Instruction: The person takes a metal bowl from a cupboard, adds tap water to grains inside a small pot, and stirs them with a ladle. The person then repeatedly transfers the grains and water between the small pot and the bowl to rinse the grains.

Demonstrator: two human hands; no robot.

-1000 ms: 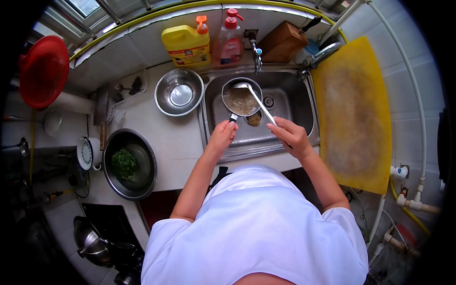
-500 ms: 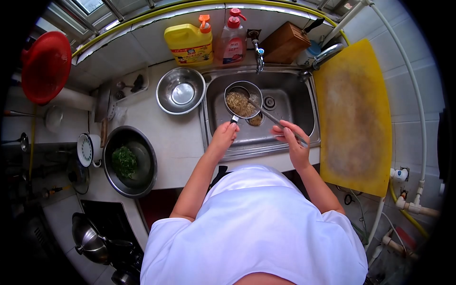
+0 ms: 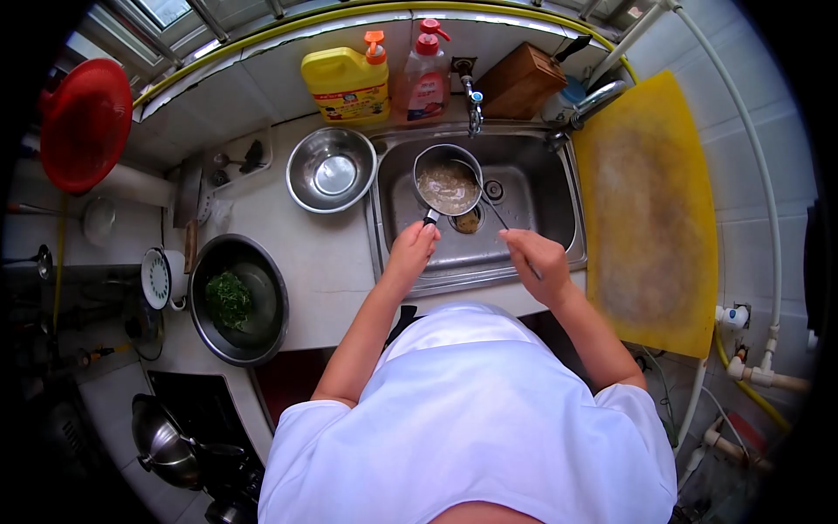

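My left hand [image 3: 412,252] grips the dark handle of a small saucepan [image 3: 421,163], which is held over the sink. Inside the pan lies a pale, cloudy, grainy mixture [image 3: 448,187] that looks wet. In my closed right hand [image 3: 538,264] is a slim long-handled metal spoon [image 3: 497,213]. Its shaft slants up to the pan's right rim, and the tip of the spoon is hidden there. Below the pan, a patch of brownish bits [image 3: 468,222] sits in the sink around a drain opening.
The steel sink [image 3: 541,236] has a tap [image 3: 602,100] at its back right corner. A steel bowl [image 3: 333,170] stands left of it, and a larger basin [image 3: 273,301] holds chopped greens. A yellow cutting board [image 3: 650,210] leans at the right. Bottles [image 3: 346,86] and a knife block [image 3: 521,80] line the back.
The spoon has swung from inside the pan to its right rim, standing steeper. My right hand has turned and closed more. The pan's contents look paler and more liquid.
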